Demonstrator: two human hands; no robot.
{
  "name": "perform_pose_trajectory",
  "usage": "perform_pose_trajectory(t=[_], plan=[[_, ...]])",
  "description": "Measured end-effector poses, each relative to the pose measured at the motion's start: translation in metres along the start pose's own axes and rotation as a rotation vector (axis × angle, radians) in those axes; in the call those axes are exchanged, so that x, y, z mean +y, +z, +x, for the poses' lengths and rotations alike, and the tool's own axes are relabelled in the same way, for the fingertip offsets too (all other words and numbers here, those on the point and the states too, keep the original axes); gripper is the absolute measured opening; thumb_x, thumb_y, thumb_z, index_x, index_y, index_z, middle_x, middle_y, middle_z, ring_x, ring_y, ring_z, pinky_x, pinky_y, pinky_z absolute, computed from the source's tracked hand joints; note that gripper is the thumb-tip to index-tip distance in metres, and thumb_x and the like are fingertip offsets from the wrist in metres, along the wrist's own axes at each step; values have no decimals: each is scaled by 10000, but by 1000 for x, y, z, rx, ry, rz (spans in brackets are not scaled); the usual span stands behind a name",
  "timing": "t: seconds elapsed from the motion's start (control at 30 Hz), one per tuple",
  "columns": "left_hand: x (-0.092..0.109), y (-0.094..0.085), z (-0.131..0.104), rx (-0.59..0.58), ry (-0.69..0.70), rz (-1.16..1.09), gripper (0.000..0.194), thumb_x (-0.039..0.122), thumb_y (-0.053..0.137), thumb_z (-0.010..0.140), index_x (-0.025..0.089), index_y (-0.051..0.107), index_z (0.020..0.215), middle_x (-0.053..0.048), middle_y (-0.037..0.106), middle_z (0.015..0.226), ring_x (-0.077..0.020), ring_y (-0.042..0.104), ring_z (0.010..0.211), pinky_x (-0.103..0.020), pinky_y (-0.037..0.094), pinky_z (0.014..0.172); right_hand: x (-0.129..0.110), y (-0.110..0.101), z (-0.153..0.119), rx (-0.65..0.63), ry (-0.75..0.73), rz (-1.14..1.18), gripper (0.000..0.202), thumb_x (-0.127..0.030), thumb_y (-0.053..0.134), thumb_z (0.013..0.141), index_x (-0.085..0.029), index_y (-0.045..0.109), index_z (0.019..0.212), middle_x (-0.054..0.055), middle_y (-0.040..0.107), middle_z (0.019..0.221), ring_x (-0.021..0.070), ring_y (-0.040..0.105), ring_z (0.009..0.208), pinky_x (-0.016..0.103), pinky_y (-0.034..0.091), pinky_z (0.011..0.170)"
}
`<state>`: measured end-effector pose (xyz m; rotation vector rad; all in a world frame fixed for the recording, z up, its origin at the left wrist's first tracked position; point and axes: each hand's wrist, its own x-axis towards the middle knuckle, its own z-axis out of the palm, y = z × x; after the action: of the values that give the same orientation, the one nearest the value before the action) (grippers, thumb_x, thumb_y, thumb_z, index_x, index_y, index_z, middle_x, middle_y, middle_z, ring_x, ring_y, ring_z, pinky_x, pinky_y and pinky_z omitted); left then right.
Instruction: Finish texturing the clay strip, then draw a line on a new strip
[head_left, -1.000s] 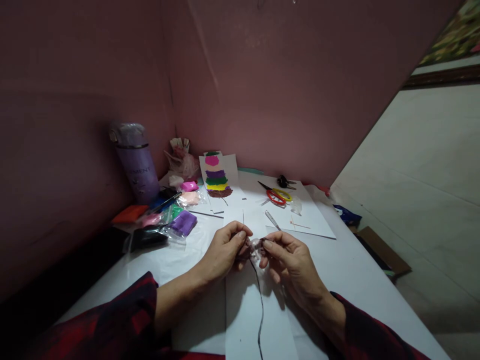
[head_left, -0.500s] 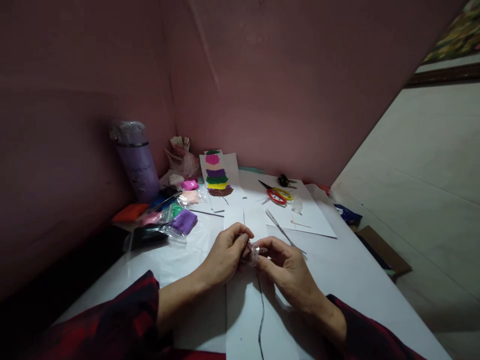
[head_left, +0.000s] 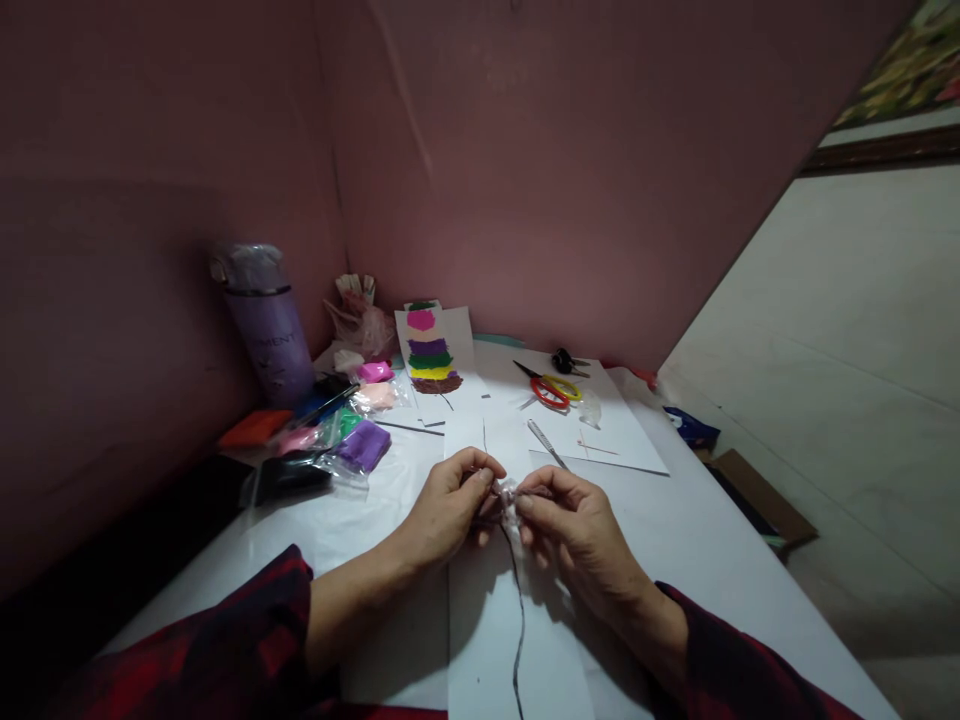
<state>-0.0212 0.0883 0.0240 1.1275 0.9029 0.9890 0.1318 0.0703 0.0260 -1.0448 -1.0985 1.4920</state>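
Observation:
Between my two hands, above the paper, is a small clear plastic bag (head_left: 510, 507) with something brown in it. My left hand (head_left: 448, 505) is closed on the bag's brown end, thumb against the index finger. With thumb and index finger, my right hand (head_left: 585, 525) pinches the bag's clear end; its other fingers curl below. The fingers cover much of the bag. A white paper strip (head_left: 480, 630) bearing a wavy dark line lies beneath. Just beyond my right hand is a thin metal tool (head_left: 545, 442), partly hidden by it.
Packets of coloured clay (head_left: 363, 446) lie at left, near a purple bottle (head_left: 271, 345). A sheet with painted colour bands (head_left: 432, 350) leans at the back. Scissors (head_left: 553, 390) and keys (head_left: 564, 361) lie back right. Pink walls (head_left: 510, 200) bound the table.
My right hand has shifted its pinch on the clear end, and its lower fingers now show beneath. The bag's clear part looks more crumpled. My view has moved slightly.

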Motion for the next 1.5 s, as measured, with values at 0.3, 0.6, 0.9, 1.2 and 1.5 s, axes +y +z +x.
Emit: perform_pose_trajectory(t=[0.3, 0.6, 0.9, 1.2, 1.5], plan=[[-3, -1, 4, 79, -43, -118, 384, 514, 666, 732, 180, 518, 848, 97, 411, 463, -67, 390, 373, -172, 269, 366, -7, -1, 1, -7, 14, 126, 265, -314, 798, 672, -156, 616, 782, -13, 619, 570, 92, 514, 438, 183, 366, 378], [5, 1, 0, 95, -39, -109, 368, 489, 674, 741, 180, 502, 841, 106, 386, 441, -60, 357, 395, -171, 276, 386, -8, -3, 3, 58, -33, 319, 346, -477, 761, 733, -160, 637, 793, 14, 612, 713, 83, 485, 499, 169, 323, 368], [9, 1, -1, 114, -50, -102, 300, 429, 640, 768, 179, 491, 840, 100, 394, 452, -59, 364, 410, -164, 281, 391, -4, -8, 6, -14, -17, 347, 249, -329, 809, 724, -149, 690, 849, -16, 491, 682, 84, 440, 575, 167, 368, 442], [11, 0, 0, 148, 13, -89, 368, 459, 697, 710, 168, 525, 856, 91, 442, 505, -62, 402, 448, -175, 325, 415, -3, -6, 5, 37, -72, 213, 323, -405, 809, 718, -163, 598, 761, 1, 581, 781, 60, 450, 521, 154, 345, 393], [9, -2, 1, 206, 35, -111, 394, 463, 724, 683, 157, 544, 854, 81, 441, 520, -66, 403, 468, -178, 306, 432, -6, -4, 2, 51, -7, 283, 423, -534, 768, 722, -143, 647, 827, -33, 498, 647, 56, 430, 484, 154, 353, 381]])
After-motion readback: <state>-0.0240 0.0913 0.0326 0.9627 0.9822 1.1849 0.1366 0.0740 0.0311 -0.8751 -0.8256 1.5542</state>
